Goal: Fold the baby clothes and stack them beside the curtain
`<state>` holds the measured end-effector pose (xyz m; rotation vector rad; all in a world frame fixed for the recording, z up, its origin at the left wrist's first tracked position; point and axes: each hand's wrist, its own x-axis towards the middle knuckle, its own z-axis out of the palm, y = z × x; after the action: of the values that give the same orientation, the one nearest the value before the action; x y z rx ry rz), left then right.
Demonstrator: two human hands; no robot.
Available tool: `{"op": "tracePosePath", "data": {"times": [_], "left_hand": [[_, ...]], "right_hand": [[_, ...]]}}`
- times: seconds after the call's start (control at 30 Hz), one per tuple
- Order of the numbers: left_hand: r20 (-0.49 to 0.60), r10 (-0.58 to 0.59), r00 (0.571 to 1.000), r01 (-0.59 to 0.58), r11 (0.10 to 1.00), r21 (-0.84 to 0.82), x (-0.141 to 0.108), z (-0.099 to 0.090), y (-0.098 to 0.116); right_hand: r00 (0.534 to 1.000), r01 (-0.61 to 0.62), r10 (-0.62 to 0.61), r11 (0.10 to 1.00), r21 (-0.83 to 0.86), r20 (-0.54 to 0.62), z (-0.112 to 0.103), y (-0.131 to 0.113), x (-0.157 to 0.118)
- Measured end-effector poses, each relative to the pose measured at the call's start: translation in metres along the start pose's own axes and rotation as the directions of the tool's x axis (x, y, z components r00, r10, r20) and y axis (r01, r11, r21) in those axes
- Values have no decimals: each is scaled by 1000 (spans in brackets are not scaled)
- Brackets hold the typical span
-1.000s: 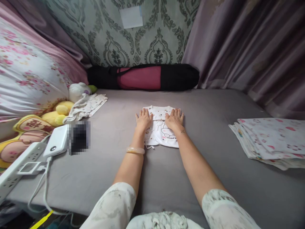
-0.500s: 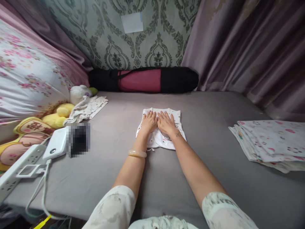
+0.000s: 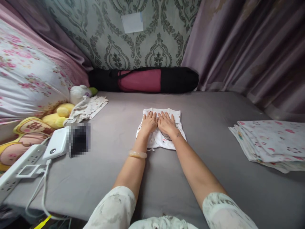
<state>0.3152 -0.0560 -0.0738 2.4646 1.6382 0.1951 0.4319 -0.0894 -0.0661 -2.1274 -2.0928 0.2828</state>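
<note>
A small white printed cloth garment lies flat, folded, on the grey sheet. My left hand rests palm down on its left part, fingers spread a little and pointing away from me. On the right, my right hand presses flat on the same cloth, its fingers apart. The two hands nearly touch at the thumbs. A thin white string shows at the garment's near edge. Neither hand grips anything.
A stack of folded printed cloths lies at the right. At the left are a power strip, a white power bank, a blurred dark object, plush toys and a crumpled cloth. A long bag lies at the back.
</note>
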Motion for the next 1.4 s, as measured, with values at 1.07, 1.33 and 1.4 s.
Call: {"op": "tracePosePath", "data": {"times": [1.07, 1.33, 1.4], "left_hand": [[-25, 100, 995, -102, 992, -74, -30, -38, -30], [-25, 419, 908, -417, 891, -181, -109, -59, -64], [13, 440, 898, -431, 884, -180, -121, -60, -69]], "right_hand": [[980, 197, -196, 967, 161, -20, -37, 71, -77], [899, 438, -427, 888, 143, -103, -36, 86, -150], [886, 462, -452, 878, 126, -99, -31, 88, -155]]}}
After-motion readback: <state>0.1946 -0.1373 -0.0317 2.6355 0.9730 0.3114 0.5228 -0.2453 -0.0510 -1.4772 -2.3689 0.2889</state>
